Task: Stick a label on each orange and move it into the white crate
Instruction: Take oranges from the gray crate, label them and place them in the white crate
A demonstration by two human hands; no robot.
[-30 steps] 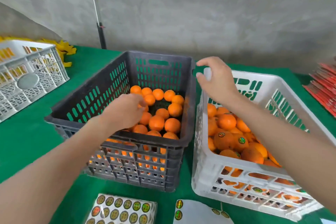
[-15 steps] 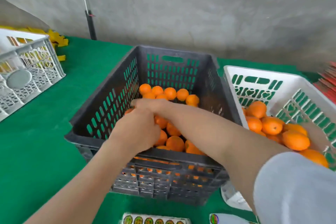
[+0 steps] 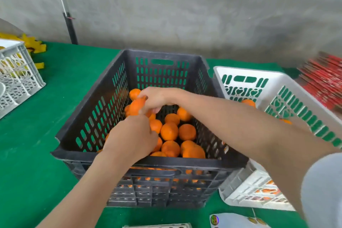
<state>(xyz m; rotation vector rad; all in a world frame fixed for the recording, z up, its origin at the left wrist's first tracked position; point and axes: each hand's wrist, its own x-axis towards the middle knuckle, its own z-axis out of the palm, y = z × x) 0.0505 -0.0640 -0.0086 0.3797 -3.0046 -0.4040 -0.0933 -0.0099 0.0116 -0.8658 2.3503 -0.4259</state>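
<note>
Delta vs 1 s ago: right hand (image 3: 159,98) was on the white crate's (image 3: 240,74) far rim, now it's across and inside the dark crate (image 3: 74,155). Half a second ago it was reaching low over the pile. Now it's higher, near the far-left corner. Left hand (image 3: 131,137) was already in the dark crate and hasn't left. View has shifted, so the label sheets (image 3: 231,220) are mostly cut off at the bottom edge.

Containers:
- Dark crate, centre, on green cloth (image 3: 37,116): loose oranges (image 3: 169,131) cover the floor, none with a visible label.
- White crate, touching its right side: mostly hidden by the right arm, a couple of oranges show inside near the back wall.
- Second white crate (image 3: 18,79) far left, well apart. Contents unclear.
- Red stack (image 3: 323,83) far right, blurred.

Task item: one orange (image 3: 135,108) is up off the pile, near the dark crate's left wall, motion-blurred. Right hand has it, with the thumb over the top and fingers curled underneath. Left hand sits just below and nearer, back to camera, fingers pointing down into the pile and hidden. Can't tell whether it's gripping anything, or whether its knuckles touch the lifted orange.
</note>
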